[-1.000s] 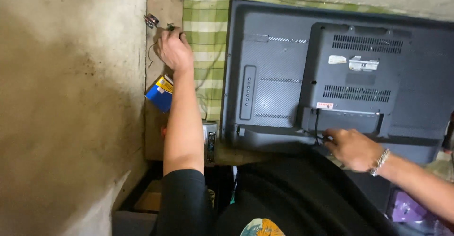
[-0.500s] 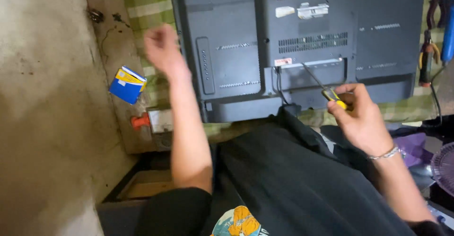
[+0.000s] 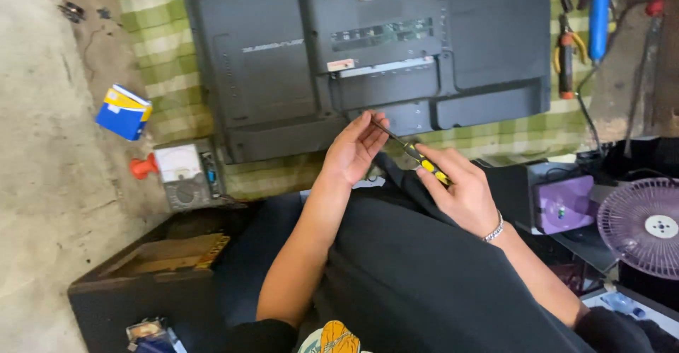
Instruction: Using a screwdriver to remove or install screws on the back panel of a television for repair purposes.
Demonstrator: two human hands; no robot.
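Head view looks down at two bare hands meeting over a lap. The right hand [image 3: 456, 190] is wrapped around a screwdriver [image 3: 414, 153] with a yellow and black handle — fingers curled tight on the handle. Its thin metal tip pokes up and away from those fingers, toward the left hand [image 3: 357, 148]. The left hand is half open, fingers bent a little, and its fingertips [image 3: 375, 123] sit right at the tip. Whether they pinch the tip or something tiny on it, I cannot tell.

Just past the fingertips lies the dark back of a flat television [image 3: 368, 49], face down on a green checked cloth [image 3: 166, 56]. Far off to the left of the left hand sit a small meter [image 3: 187, 176] and a blue and yellow box [image 3: 124, 112].

It looks like the tip is being checked or made ready — not yet on a screw. The next move would need the tip aimed straight into a screw on the back panel, held steady.
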